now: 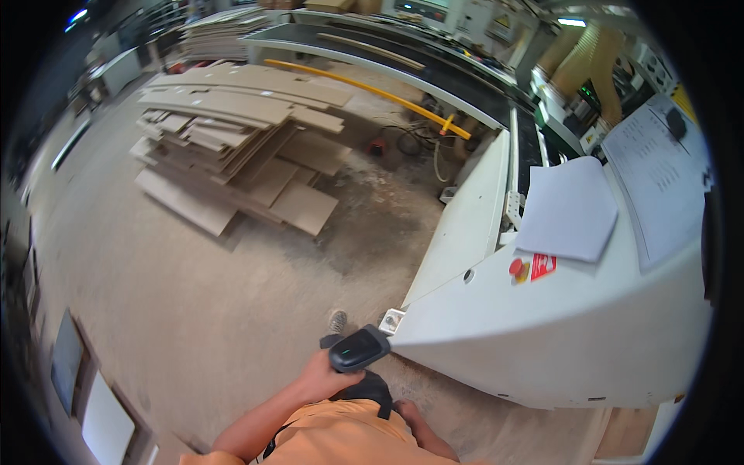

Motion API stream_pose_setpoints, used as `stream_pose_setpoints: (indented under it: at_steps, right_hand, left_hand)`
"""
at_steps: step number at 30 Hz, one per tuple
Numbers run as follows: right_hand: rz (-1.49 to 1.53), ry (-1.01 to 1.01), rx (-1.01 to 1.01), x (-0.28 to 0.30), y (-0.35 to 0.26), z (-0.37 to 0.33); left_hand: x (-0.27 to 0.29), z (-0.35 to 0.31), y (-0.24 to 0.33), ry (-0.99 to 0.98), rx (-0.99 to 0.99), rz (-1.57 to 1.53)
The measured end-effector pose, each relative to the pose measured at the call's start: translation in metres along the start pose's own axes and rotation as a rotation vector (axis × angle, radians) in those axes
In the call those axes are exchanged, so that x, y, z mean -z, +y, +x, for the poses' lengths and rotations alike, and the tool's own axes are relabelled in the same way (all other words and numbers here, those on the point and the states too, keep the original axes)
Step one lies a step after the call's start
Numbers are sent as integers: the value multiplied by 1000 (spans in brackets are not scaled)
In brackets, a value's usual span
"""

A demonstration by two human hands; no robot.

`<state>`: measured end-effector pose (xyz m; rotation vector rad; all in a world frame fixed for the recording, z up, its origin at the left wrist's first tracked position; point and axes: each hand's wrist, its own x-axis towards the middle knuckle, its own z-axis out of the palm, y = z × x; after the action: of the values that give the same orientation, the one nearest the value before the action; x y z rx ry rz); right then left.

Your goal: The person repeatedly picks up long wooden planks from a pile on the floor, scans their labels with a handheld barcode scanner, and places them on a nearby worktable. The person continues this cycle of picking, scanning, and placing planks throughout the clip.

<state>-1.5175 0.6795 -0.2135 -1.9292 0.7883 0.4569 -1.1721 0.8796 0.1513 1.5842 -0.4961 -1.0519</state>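
Note:
A black handheld barcode scanner (359, 349) with a small green light is gripped in my left hand (328, 377), held out in front of my body. The scanner's head is near the corner of the white machine housing (535, 333). My right hand (403, 408) hangs low beside my dark trousers, close to the hem of my orange shirt. Its fingers are hidden, so I cannot tell what they do.
Flat boards (232, 132) lie in an uneven stack on the floor ahead. A yellow bar (372, 97) runs along the machine bed (380, 63). Paper sheets (570, 209) and a red emergency stop button (517, 267) are on the housing. Panels (106, 422) stand at lower left.

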Motion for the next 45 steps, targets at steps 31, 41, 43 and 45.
stream_pose_setpoints:
  at_steps: [31, 41, 43, 45]
  right_hand:
    - [-133, 428, 99, 578, -439, 706]
    - [-499, -104, 651, 582, -682, 922]
    - [-630, -147, 876, 548, -746, 945]
    - [-569, -165, 1049, 512, -795, 959]
  left_hand:
    - [260, 784, 330, -64, -156, -35]
    - [323, 849, 298, 519, 156, -452]
    - [332, 835, 285, 690, 256, -489]
    - [338, 821, 273, 860, 255, -648]
